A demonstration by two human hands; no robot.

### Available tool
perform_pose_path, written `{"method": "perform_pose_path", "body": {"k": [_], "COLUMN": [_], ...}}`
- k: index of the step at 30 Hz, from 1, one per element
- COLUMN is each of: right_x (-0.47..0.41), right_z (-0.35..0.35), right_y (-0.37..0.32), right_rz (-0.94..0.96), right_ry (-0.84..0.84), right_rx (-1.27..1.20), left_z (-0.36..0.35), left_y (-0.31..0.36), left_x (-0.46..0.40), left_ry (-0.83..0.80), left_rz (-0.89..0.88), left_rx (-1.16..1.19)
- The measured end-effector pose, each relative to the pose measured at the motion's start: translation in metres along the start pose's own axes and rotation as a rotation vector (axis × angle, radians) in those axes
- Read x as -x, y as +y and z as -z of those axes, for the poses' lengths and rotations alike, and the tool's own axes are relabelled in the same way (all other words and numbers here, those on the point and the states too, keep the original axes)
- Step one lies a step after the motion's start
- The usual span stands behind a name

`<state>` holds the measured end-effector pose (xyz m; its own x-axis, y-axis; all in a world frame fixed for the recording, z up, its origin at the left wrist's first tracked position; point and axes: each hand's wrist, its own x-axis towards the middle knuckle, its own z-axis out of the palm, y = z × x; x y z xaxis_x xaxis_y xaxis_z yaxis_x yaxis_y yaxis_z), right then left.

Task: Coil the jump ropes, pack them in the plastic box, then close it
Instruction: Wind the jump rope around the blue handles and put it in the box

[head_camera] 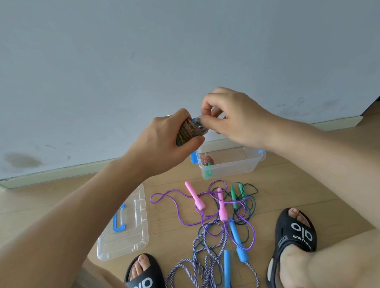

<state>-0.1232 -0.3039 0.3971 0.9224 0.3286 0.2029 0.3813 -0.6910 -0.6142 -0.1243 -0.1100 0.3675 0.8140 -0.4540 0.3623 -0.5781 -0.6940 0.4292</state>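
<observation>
Left hand (pixel 162 138) grips a coiled jump rope (pixel 187 133) above the open plastic box (pixel 232 163); right hand (pixel 234 117) pinches its end; loose ropes (pixel 215 219) lie on the floor

Jump ropes: one coiled rope (pixel 187 132) held in the hands, one coiled rope (pixel 207 162) inside the plastic box (pixel 232 163), three loose ropes on the floor. Lid (pixel 125 224): one. Black slippers: two.
</observation>
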Motion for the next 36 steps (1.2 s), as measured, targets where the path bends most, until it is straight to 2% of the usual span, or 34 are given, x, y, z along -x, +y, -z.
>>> {"method": "perform_pose_path", "body": {"k": [4, 9, 13, 15, 17, 20, 23, 24, 26, 29, 33, 36], "right_x": [-0.004, -0.002, -0.006, -0.011, -0.02, -0.036, -0.04, -0.039, -0.043, -0.059, -0.074, -0.08], "right_z": [-0.002, -0.028, -0.033, -0.031, -0.028, -0.031, -0.045, -0.05, -0.064, -0.089, -0.127, -0.154], "right_y": [-0.005, -0.019, -0.016, -0.011, -0.002, 0.026, 0.059, 0.068, 0.087, 0.125, 0.188, 0.234], "right_rz": [-0.058, -0.254, -0.356, -0.409, -0.431, -0.577, -0.926, -0.998, -1.025, -0.998, -1.065, -1.058], "right_ry": [-0.052, -0.132, -0.092, -0.015, 0.113, 0.225, 0.043, -0.044, -0.153, -0.138, -0.065, -0.114], "right_rx": [-0.016, -0.187, -0.272, -0.35, -0.404, -0.442, -0.683, -0.778, -0.914, -0.898, -0.887, -0.727], "left_z": [-0.004, -0.016, -0.025, -0.033, -0.043, -0.064, -0.091, -0.099, -0.118, -0.151, -0.207, -0.249], "left_y": [-0.002, -0.006, -0.017, -0.022, -0.028, -0.031, -0.031, -0.031, -0.036, -0.053, -0.088, -0.114], "left_x": [-0.003, -0.012, -0.024, -0.026, -0.028, -0.037, -0.058, -0.064, -0.077, -0.096, -0.111, -0.113], "left_ry": [-0.083, -0.191, -0.264, -0.276, -0.301, -0.291, -0.279, -0.273, -0.283, -0.321, -0.381, -0.437], "left_rz": [0.044, 0.246, 0.383, 0.444, 0.547, 0.774, 0.937, 1.004, 1.084, 1.091, 1.093, 1.141], "left_rx": [-0.049, -0.088, -0.146, -0.125, 0.009, 0.464, 0.729, 0.799, 0.91, 0.845, 0.691, 0.669]}}
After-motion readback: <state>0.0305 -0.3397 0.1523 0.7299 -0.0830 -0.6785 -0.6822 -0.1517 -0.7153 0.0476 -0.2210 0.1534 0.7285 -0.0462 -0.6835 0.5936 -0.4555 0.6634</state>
